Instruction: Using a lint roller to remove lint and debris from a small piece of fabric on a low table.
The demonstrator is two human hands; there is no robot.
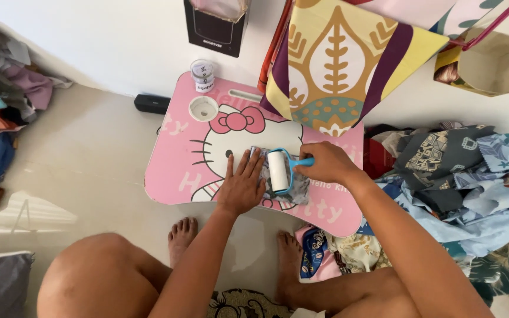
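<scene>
Knees nearest; left grip (244, 185) flat, open on cloth (297, 189), right grip (325, 164) closed around roller (278, 171) atop it; bench (175, 171) beneath, jar (202, 75) beyond.

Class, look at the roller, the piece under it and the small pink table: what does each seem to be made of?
Roller: white drum, likely sticky paper, in a glossy blue plastic frame. Piece under it: thin grey patterned cloth, soft and creased. Pink table: smooth printed top, probably plastic or coated board, with a moulded cup hole.
</scene>
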